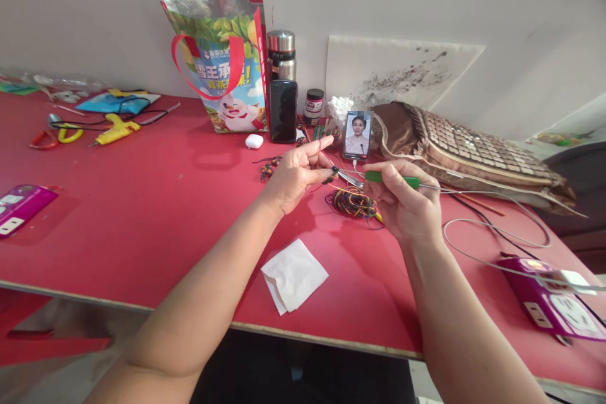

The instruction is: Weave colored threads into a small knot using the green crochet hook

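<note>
My left hand (296, 180) pinches a small dark piece of yarn work (330, 175) between thumb and fingers, its index finger stretched out with a strand by it. In my right hand (408, 205) is a crochet hook with a green handle (391, 178), its thin metal tip pointing at the yarn work. Whether the tip is inside a loop is too small to tell. Below and between the hands lies a tangled bundle of multicoloured yarn (353, 202). A shiny metal tool (351, 181) shows just behind it, partly hidden. Nearer me rests a folded white napkin (294, 276).
On the red table (142, 221), a colourful bag (231, 76), a thermos (281, 50), a dark phone (283, 110) and a lit phone (356, 136) stand behind my hands. A brown cushion (464, 145) and purple power strip (549, 297) are right; a yellow glue gun (116, 130) is left.
</note>
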A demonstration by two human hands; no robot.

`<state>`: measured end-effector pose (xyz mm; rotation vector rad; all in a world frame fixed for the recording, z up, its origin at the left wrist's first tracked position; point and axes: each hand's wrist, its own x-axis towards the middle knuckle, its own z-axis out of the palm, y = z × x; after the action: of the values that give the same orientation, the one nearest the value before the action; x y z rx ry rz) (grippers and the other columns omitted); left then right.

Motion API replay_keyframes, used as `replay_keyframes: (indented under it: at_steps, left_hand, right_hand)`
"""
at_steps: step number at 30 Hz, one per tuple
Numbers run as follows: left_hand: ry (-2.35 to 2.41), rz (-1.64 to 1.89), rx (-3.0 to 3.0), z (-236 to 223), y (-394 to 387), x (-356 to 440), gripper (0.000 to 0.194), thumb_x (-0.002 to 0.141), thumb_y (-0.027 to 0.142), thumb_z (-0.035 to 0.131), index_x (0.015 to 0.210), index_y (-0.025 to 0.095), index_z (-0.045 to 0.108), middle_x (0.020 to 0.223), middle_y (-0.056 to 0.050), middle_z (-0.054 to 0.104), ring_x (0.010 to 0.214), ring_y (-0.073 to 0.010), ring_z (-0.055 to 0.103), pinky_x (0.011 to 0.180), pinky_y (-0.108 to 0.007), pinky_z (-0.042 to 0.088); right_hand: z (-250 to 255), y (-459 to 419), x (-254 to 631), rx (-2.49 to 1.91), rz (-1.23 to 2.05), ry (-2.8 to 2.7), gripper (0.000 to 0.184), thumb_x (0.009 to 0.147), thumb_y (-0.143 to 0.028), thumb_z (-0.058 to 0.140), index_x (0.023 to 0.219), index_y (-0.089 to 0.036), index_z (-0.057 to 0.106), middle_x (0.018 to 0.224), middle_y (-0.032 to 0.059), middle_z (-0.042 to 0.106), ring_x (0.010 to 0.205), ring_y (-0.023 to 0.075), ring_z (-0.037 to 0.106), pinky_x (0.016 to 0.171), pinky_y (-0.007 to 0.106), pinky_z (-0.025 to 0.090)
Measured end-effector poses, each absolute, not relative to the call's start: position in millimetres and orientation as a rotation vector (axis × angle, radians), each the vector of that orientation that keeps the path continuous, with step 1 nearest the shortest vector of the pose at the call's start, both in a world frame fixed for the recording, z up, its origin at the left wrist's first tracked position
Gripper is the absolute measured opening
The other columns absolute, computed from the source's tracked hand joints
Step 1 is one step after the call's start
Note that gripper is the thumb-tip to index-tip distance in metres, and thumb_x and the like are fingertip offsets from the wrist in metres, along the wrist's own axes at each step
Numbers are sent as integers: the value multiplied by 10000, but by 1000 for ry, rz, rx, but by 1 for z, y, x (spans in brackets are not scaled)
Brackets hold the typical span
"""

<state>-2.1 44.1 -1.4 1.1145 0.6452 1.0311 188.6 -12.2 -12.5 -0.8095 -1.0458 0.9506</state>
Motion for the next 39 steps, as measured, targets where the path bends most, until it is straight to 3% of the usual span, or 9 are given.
replay_keyframes:
  at_steps: [4,14,24,29,34,39]
  left_hand:
    - [657,1027,1073,1,41,0,766,701,107,871,1444,90,684,776,11,685,704,-119,582,624,-279,335]
    - [671,1252,997,-8,28,25,722,686,79,903,1377,169,716,768,48,719,817,-139,680,855,-301,512]
    - [641,1268,931,-9,29,25,558,761,148,902,1298,207,763,838,29,735,875,-146,705,928,-319,526]
    - [716,1294,990,-6,28,24,600,718,128,912,1298,204,778,766,45,699,784,-129,651,869,-308,533]
    - [752,1285,1113,-3,28,23,684,674,115,908,1336,214,768,688,70,637,713,-123,599,767,-292,532]
    - [777,1233,1138,-2,28,23,719,660,97,884,1361,194,753,692,69,637,705,-116,589,744,-274,512]
  right_hand:
    - [-13,-11,186,-763,1030,-1003,330,732,-511,985,799,-206,877,490,-48,496,469,72,343,501,275,355]
    - [-36,-4,172,-673,1161,-843,317,877,-546,864,960,-241,839,612,-59,517,500,83,371,509,251,451]
    - [-32,-6,162,-671,1215,-716,260,785,-446,932,925,-243,849,643,-57,574,512,69,358,526,244,449]
    - [-30,-11,157,-716,1130,-787,194,807,-365,917,947,-246,854,647,-38,646,514,80,434,555,270,469]
    - [-35,-13,156,-769,939,-841,170,854,-380,900,950,-246,860,651,-15,681,586,109,553,550,253,444]
    - [-43,-10,162,-826,867,-997,208,913,-428,841,1044,-267,845,716,-19,697,601,120,575,582,276,481]
